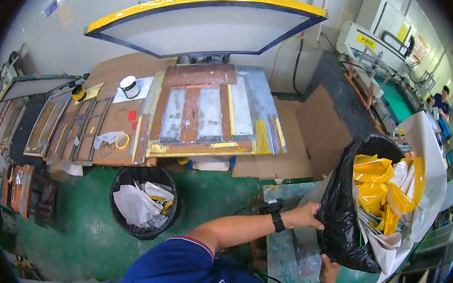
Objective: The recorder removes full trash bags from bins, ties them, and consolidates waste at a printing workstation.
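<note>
A bin lined with a black plastic bag (337,199) is tipped over at the right. Crumpled yellow film (374,178) and white sheets (432,159) spill at its mouth. My left hand (305,215) is closed on the black bag at the bin's near left side, its fingertips partly hidden against the plastic. Lower down, my right hand (328,269) grips the underside of the same bag, and its fingers are partly covered. Both wrists carry dark bands.
Another black-lined bin (146,231) with white and yellow waste stands on the green floor. Behind it is a worktable (112,156) with frames, a tape roll (123,141) and a white tub (129,86). A large yellow-edged screen frame (204,29) rises at the back. A person (442,102) is far right.
</note>
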The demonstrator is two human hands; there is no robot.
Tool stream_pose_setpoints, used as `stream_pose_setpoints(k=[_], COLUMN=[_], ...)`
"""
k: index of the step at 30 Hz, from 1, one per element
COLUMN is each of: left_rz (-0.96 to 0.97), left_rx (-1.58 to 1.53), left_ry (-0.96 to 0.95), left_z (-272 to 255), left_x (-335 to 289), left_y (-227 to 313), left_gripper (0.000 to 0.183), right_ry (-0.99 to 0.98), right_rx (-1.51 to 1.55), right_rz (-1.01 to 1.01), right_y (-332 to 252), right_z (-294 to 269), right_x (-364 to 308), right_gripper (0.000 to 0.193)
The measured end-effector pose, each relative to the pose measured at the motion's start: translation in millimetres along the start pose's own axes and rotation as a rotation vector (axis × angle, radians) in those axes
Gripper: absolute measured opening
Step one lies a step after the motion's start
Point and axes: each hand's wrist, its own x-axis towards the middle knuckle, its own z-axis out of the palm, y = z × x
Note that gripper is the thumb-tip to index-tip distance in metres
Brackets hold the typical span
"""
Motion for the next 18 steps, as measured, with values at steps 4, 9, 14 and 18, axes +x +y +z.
stream_pose_setpoints(k=[4, 9, 14, 18], left_rz=[-0.083, -0.107, -0.072, -0.157], left_rx=[0.11, 0.23, 0.141, 0.136], left_ry=[0.148, 0.326, 0.421, 0.313], left_z=[9.0, 13.0, 13.3, 16.5], left_x=[11.6, 15.4, 29.6, 26.5], left_y=[-7.7, -11.1, -32.5, -33.3], left_gripper=[0.041, 0.019, 0.013, 0.013], right_ry=[0.007, 0.002, 0.167, 0.117], right_rx=[-0.235, -0.577, 0.024, -0.175], right_rz=[-0.048, -0.257, -0.188, -0.196], right_y=[-12.6, -12.1, -10.1, 15.2], right_z=[-11.5, -5.9, 22.4, 2.6], right_x=[-1.1, 15.5, 27.7, 18.7], right_gripper=[0.054, 0.038, 0.02, 0.024])
